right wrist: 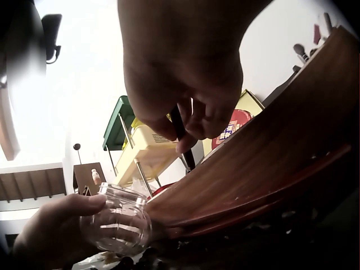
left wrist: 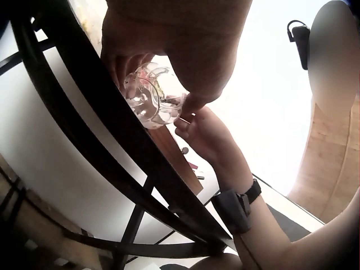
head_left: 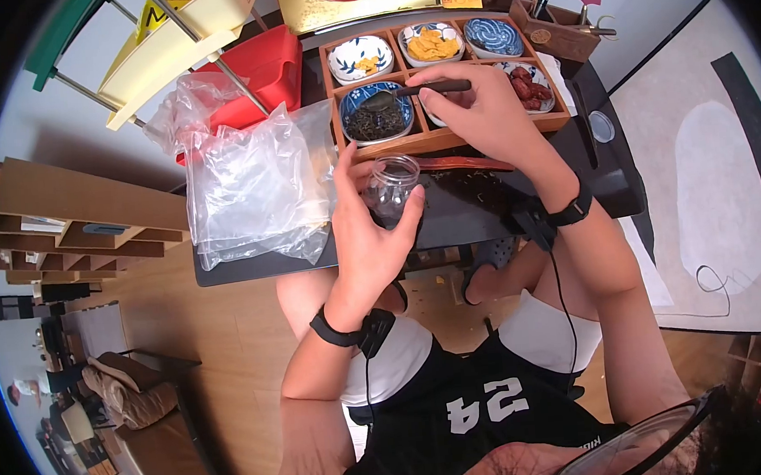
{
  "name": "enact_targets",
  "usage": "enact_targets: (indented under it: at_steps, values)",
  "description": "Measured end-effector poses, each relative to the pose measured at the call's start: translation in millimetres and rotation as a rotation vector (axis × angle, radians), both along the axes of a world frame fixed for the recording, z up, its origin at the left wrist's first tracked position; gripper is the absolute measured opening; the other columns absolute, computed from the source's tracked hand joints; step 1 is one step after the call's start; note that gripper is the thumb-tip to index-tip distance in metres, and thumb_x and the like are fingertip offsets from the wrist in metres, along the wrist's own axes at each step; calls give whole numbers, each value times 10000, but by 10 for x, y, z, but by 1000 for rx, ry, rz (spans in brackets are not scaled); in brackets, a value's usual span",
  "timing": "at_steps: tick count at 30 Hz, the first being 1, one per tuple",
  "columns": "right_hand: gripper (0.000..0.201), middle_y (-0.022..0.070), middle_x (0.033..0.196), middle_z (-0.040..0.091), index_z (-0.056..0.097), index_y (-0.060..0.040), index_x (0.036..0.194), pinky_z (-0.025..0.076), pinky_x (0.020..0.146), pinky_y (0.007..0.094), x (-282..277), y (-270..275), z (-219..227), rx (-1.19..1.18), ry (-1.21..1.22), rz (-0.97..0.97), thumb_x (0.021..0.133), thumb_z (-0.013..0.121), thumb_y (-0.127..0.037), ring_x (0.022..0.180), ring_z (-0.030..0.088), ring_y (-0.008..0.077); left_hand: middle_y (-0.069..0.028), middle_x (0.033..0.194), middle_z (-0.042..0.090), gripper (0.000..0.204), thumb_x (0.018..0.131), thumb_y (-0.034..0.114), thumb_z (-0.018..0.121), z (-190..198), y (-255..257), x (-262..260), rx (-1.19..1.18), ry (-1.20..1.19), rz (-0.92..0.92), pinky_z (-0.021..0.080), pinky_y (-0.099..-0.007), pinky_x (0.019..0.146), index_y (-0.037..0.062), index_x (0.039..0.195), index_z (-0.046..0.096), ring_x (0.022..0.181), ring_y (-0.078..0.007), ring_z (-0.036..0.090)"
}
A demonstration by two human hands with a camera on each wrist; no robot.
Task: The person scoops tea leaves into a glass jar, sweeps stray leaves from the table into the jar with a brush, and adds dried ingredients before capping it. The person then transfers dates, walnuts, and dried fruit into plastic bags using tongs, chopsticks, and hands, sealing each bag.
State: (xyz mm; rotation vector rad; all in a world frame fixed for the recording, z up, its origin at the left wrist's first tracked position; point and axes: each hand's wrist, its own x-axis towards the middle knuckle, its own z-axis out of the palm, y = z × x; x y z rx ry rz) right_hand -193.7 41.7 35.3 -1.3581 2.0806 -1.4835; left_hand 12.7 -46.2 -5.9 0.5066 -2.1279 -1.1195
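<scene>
My left hand [head_left: 368, 247] holds a small clear jar [head_left: 395, 188] with no lid on its mouth, thumb and fingers on opposite sides. In the right wrist view that same jar [right wrist: 118, 222] shows transparent walls. My right hand [head_left: 486, 111] grips the handle of a dark spoon [head_left: 437, 87]. The spoon's head is over a blue patterned bowl [head_left: 360, 95] of dark dried leaves [head_left: 377, 126], overlapping the leaves in the head view. This bowl sits in the near left compartment of a wooden divided tray [head_left: 333, 108], just beyond the jar.
Other bowls hold yellow pieces [head_left: 433, 45] and dark red dried fruit [head_left: 529, 86]. Clear plastic bags [head_left: 258, 184] lie left, before a red bin [head_left: 272, 69]. A reddish strip [head_left: 463, 163] lies along the tray's near side. A wooden holder [head_left: 561, 39] stands back right.
</scene>
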Motion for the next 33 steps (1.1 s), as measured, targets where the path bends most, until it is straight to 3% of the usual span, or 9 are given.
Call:
enact_targets:
  at_steps: [1,3,7,9,10,15,25,27,33]
  values:
    - [235,71,1150,745,735,-18,1196,570,826,254,-5,-15,-20,0,0,-2,982,657,-81,940,671,78,-159,1152,667,797,850,140,821,25,7,3,-7,-8,12,516,-318,785,-31,1480,364,960,-214,674]
    - [237,77,800,731,765,-40,1120,492,588,267,-20,-57,-78,-207,83,-1,919,679,-133,610,590,88,-161,1142,664,752,848,151,825,74,10,13,-9,-34,34,515,-320,778,-24,1434,387,951,-216,670]
    - [236,72,851,739,759,-35,1130,498,623,266,-14,-36,-39,-120,70,0,941,682,-153,663,602,86,-164,1090,647,692,832,185,852,60,-23,12,-95,-92,110,519,-330,768,-18,1337,426,900,-228,658]
    - [243,42,1083,738,730,-25,1210,545,862,270,-29,-20,-25,-19,-10,72,1009,650,-135,961,650,84,-164,1073,640,699,819,205,868,108,-19,15,-61,-117,126,521,-336,765,-18,1316,429,883,-231,650]
    - [243,42,1083,738,730,-25,1210,545,862,270,-41,-12,-18,-19,-10,72,1009,650,-135,961,650,84,-164,1056,632,707,807,224,883,129,-18,15,-28,-141,142,522,-343,762,-18,1294,431,866,-235,643]
    - [242,3,902,655,728,-33,1196,483,765,247,-121,-1,-19,3,-116,213,1028,629,-176,827,574,63,-168,1038,620,719,781,277,912,134,-57,6,23,-117,149,521,-352,757,-13,1234,435,843,-233,622]
    - [255,8,791,660,744,1,1125,483,685,247,-161,22,6,34,-169,249,1016,605,-182,733,580,69,-156,1014,618,726,775,302,919,77,-72,-11,-46,-105,154,513,-352,769,-13,1219,440,846,-230,596]
    - [240,-51,743,582,752,-55,1149,344,598,224,-172,12,-33,33,-183,242,1028,590,-185,676,466,27,-156,1014,619,721,778,300,918,84,-67,-12,-40,-103,149,512,-351,768,-13,1219,441,843,-230,596]
    - [254,-55,743,590,756,-59,1149,288,479,202,-157,33,22,94,-244,189,1020,570,-173,541,395,-2,-147,1003,617,707,781,286,917,91,-62,-16,-29,-90,148,511,-333,742,-10,1214,443,829,-204,595]
